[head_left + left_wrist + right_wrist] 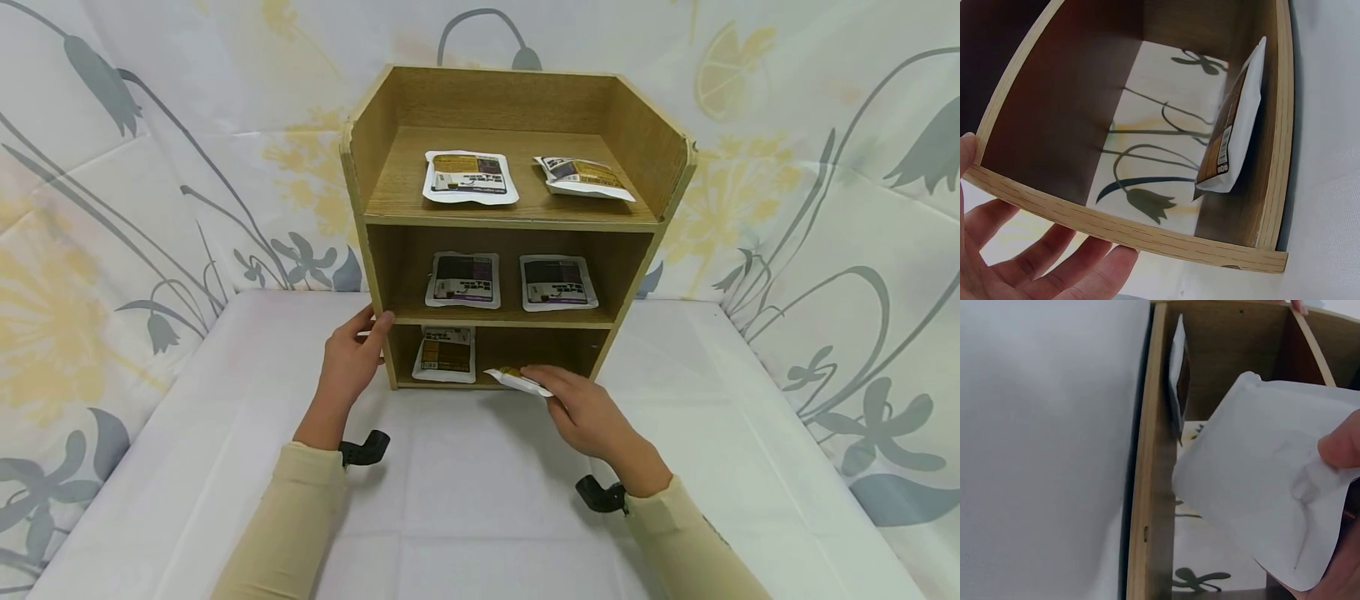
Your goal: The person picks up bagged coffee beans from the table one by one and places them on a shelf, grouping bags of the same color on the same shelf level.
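A three-tier wooden shelf unit (450, 221) stands at the back of the table. My left hand (354, 350) grips its left side panel, thumb at the front edge and fingers on the outer face. My right hand (588, 408) pinches a flat white-backed packet (517, 382) in front of the bottom compartment's right part. The right wrist view shows the packet's plain white back (1260, 469), with my thumb pressed on it. Another packet with a brown and yellow label (446, 357) lies in the bottom compartment at left.
Two dark-labelled packets, left (463, 280) and right (558, 282), sit in the middle compartment. On the top shelf are two yellow-labelled ones, left (470, 177) and right (585, 177). A white cloth (480, 492) covers the table, with a flower-printed curtain (817, 250) around it.
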The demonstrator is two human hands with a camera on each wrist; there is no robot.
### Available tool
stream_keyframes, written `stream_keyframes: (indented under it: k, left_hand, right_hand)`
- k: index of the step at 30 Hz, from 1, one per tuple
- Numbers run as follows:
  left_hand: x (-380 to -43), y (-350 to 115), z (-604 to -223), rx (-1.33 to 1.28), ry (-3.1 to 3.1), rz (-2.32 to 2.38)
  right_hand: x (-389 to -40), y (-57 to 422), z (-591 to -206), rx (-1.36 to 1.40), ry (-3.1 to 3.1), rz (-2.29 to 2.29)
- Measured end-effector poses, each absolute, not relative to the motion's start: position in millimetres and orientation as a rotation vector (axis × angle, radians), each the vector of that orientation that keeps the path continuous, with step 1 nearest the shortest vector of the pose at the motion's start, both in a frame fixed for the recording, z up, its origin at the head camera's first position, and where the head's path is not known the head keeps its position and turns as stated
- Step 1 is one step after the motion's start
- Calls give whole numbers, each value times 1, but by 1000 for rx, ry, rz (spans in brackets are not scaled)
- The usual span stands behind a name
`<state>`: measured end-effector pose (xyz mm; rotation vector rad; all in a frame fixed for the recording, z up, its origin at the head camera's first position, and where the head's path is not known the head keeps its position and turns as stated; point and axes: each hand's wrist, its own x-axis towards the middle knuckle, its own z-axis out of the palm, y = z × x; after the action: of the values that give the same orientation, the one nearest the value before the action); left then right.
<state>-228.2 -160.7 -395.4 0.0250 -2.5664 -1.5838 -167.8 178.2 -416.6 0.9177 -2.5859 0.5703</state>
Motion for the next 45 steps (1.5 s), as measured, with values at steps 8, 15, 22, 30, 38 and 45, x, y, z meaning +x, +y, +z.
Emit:
stream_keyframes:
  k: [8,15,22,30,38,45]
  left_hand:
    - [-229,-161,-396,33,-2574,-1573]
    - [-229,-161,-397,35,-2572,-1573]
    - [-229,-161,-397,40,-2574,-1578]
    - [-229,-161,-397,35,-2575,-1574]
    - [-228,-160,-395,38,-2573,-1581]
    - [-228,-160,-394,42,-2574,-1586]
  right_hand:
    - [-172,180,-422,877,-2565,471]
    - [-172,179,-423,838,-2605,392]
    - [-171,176,-425,790,-2624,270]
    - [-171,173,-428,782,-2607,215]
    - [-172,167,-435,773,-2656,205]
    - [-173,162,-437,752,-2720,178]
